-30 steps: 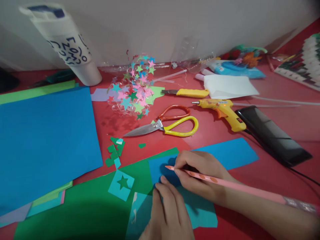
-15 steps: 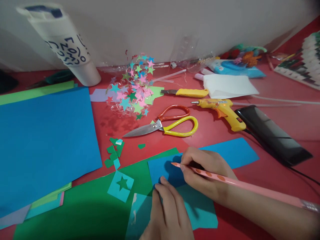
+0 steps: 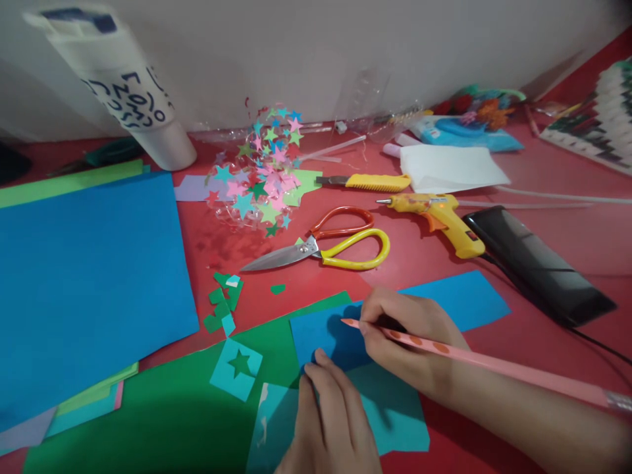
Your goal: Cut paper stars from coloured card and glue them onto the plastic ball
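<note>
My right hand (image 3: 412, 339) grips a pink pencil (image 3: 474, 357) with orange-brown spots, its point over a blue paper strip (image 3: 316, 336). Whether the tip touches the paper, I cannot tell. Flat on the lower edge of that strip rest the fingertips of my left hand (image 3: 336, 415), with nothing held in it. Beneath both hands lies a turquoise sheet (image 3: 397, 411), on top of a large green sheet (image 3: 162, 408). Left of the strip is a turquoise square with a star-shaped hole (image 3: 236, 368).
Behind the strip lie scissors (image 3: 306, 249), a yellow cutter (image 3: 378, 182), a glue gun (image 3: 444, 217) and a black phone (image 3: 538, 266). Paper stars (image 3: 269, 191) sit on clear plastic. Blue sheets (image 3: 93, 283) cover the left side; a white tumbler (image 3: 148, 105) stands behind them.
The pencil tip and my right hand have shifted very slightly to the right over the blue strip. My left hand stays on the paper. The whole view has drifted slightly.
</note>
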A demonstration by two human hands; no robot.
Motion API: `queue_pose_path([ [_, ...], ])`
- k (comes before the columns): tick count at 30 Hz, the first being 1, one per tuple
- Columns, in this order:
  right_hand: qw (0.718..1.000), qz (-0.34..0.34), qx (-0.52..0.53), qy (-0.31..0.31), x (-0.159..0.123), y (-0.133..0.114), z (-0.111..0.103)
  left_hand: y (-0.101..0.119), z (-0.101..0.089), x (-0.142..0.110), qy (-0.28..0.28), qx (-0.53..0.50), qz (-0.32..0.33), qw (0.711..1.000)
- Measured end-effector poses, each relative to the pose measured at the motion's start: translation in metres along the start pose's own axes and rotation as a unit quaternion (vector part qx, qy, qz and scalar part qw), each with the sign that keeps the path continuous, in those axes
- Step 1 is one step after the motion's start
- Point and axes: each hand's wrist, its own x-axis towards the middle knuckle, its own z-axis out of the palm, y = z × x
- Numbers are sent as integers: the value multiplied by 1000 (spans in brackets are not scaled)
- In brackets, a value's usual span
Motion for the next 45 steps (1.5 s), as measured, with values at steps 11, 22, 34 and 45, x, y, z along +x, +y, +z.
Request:
queue_pose_path([
  [11,1000,-8,5,3,-1,1,-1,1,-1,-1,3,1,-1,1000],
  [22,995,-93,16,-37,-2,-1,0,6,3,-4,8,-6,-10,1000],
  [34,982,-175,56,-41,-3,3,8,10,1,0,15,-40,-46,998],
  [45,993,-80,48,-74,0,-2,-1,13,3,-4,5,-35,-54,998],
])
